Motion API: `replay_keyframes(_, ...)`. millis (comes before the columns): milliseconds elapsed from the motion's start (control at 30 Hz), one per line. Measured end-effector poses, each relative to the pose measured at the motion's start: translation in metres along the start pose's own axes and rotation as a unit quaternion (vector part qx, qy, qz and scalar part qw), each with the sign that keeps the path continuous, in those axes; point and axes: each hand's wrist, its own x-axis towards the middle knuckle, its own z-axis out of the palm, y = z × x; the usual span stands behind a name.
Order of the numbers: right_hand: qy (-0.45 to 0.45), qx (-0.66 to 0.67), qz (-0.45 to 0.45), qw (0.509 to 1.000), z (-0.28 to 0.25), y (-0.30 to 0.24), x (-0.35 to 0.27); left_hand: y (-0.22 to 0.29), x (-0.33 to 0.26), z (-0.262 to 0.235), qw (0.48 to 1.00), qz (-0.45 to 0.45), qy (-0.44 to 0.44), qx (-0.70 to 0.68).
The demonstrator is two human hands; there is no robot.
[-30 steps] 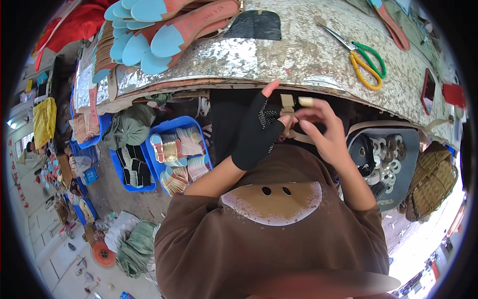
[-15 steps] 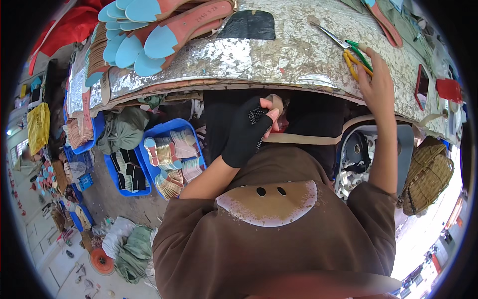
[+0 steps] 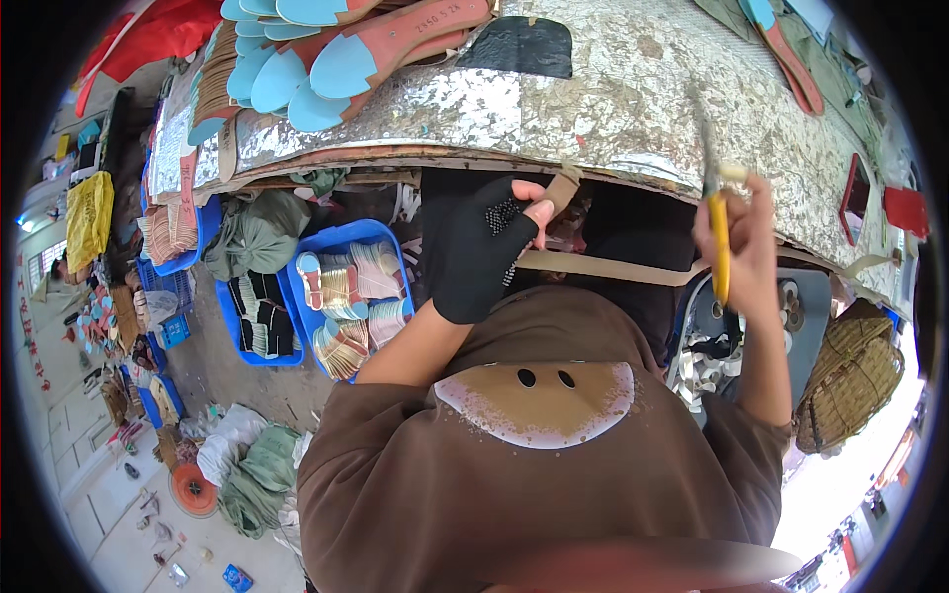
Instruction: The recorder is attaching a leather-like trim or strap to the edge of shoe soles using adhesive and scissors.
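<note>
By worn tabletop (image 3: 613, 109) at 12 o'clock, gripping tan piece (image 3: 564, 190) at 1 o'clock with left hand (image 3: 479, 247) fingers, scissors (image 3: 721, 247) at 2 with right hand (image 3: 748, 242) fingers, could snag tan strip (image 3: 613, 265) by swinging low.

Scissors (image 3: 719, 232): yellow handle, blades blurred to my eye, pointing toward the surface (image 3: 613, 109) | tan strip (image 3: 608, 267): narrow, running crosswise before the surface | tan piece (image 3: 563, 188): tilted, near the surface's front edge
</note>
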Motion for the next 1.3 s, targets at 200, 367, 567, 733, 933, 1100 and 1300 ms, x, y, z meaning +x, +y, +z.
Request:
replay_keyframes(200, -0.273, -0.010, 0.152, 0.950, 0.020, 0.004, -0.035, 0.004, 0.009, -0.005, 0.999, -0.017, -0.012, 0.027)
replay_keyframes(367, -0.269, -0.062, 0.096, 0.956, 0.044, 0.014, -0.033, 0.014, 0.007, 0.016, 0.999, -0.016, -0.048, 0.006)
replay_keyframes(567, -0.280, -0.085, 0.101, 0.951, 0.045, 0.011, -0.028, 0.013, 0.004, 0.019, 0.994, -0.051, -0.092, 0.017)
replay_keyframes(733, -0.259, -0.084, 0.097, 0.957, 0.047, 0.021, -0.034, 0.012, 0.004, 0.018, 0.994, -0.058, -0.091, 0.012)
replay_keyframes(933, -0.222, -0.025, 0.132, 0.966, 0.049, 0.033, -0.040, 0.017, 0.004, 0.012, 0.996, -0.058, -0.070, 0.027)
replay_keyframes(1100, -0.222, 0.019, 0.094, 0.970, 0.044, 0.032, -0.041, 0.015, 0.001, 0.006, 0.993, -0.073, -0.068, 0.071)
replay_keyframes(1300, -0.254, -0.038, 0.092, 0.962, 0.043, 0.031, -0.042, 0.011, -0.001, 0.008, 0.991, -0.087, -0.086, 0.048)
